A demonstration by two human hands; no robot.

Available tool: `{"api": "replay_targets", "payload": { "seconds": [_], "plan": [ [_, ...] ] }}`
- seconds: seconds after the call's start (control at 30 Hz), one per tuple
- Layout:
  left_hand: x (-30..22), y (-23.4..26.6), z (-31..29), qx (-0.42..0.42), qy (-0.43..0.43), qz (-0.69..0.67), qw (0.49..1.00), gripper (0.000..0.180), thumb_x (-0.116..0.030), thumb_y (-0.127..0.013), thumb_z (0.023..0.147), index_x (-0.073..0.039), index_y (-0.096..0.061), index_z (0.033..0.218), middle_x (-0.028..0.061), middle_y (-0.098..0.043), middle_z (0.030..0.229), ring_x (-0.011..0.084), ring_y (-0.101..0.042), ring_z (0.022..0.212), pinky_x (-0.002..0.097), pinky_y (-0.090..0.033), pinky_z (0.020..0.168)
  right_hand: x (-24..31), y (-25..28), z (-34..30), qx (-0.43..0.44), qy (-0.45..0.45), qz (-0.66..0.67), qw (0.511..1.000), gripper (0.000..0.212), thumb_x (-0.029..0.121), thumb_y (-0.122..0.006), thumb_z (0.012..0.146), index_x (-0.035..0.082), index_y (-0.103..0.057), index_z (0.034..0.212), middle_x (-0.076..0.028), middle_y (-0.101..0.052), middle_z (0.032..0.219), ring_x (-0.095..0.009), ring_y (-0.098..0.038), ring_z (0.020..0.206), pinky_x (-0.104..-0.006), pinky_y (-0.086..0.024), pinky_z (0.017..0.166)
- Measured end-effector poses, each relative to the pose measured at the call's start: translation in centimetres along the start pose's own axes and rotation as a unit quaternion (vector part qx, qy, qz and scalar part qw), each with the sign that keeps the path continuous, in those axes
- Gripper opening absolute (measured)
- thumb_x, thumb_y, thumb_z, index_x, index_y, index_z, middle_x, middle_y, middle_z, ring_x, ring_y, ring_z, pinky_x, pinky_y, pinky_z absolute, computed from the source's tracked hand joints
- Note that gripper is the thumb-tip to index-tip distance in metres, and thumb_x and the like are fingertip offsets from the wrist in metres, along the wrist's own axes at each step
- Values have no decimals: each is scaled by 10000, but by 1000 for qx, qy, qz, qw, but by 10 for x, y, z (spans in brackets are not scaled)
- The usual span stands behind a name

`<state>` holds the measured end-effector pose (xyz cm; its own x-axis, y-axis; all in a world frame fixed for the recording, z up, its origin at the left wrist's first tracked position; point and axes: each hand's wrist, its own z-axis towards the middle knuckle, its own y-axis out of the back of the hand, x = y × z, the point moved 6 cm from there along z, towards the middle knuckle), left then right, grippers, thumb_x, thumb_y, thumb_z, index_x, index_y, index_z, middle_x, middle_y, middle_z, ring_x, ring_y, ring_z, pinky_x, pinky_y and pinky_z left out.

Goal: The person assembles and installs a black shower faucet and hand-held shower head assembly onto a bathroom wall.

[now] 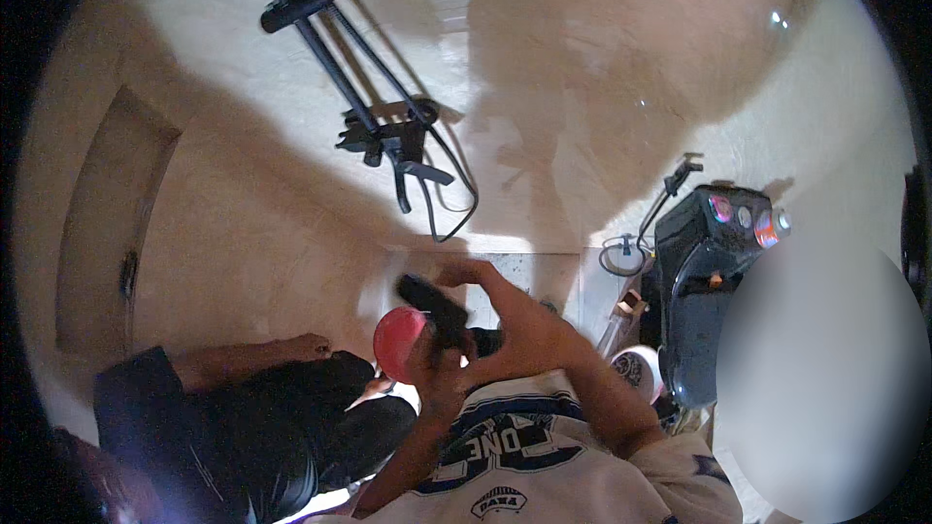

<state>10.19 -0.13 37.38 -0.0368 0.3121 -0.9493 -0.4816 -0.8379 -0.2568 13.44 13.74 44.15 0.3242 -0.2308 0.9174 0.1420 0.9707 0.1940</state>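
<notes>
My left hand is wrapped round a dark, elongated object in front of my chest. Motion blurs this object, so its kind does not show. Its upper end tilts up and to the left. Just beyond it my right hand bends in toward its top; the right fingers are blurred and partly hidden, and contact cannot be made out. Behind the left hand sits a round red thing, partly covered by it.
At left, another person in black clothing sits or leans close, one hand stretched toward the middle. A black clamp arm with a looping cable reaches down from the top. A black case-like machine with a can on top stands at right.
</notes>
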Motion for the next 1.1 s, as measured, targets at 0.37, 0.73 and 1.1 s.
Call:
{"api": "replay_targets", "payload": {
  "seconds": [0.37,0.73,1.1],
  "plan": [
    [-12,131,-60,-319,-97,62,941,470,-300,-609,854,45,-485,1148,160,-565,1030,207,-564,857,305,-470,709,-128,-44,169,30,-223,109,968,995,-6,-641,720,46,70,1415,-158,-605,729,-185,-586,545,-320,-507,495],
    [-16,133,-25,-206,-57,-95,972,418,-253,-459,937,59,-412,1210,189,-480,1193,226,-492,1071,356,-398,900,-375,209,-315,-571,-496,222,615,127,200,-504,792,80,-526,758,-40,-507,639,-142,-412,422,-319,-441,465],
    [-15,6,11,-158,204,-794,-550,302,-172,-521,875,-28,-516,1141,107,-524,1115,204,-524,935,360,-441,791,15,26,6,20,43,163,985,642,167,-610,844,33,-287,1383,-140,-537,1215,-209,-518,1098,-347,-388,957]
  ]
}}
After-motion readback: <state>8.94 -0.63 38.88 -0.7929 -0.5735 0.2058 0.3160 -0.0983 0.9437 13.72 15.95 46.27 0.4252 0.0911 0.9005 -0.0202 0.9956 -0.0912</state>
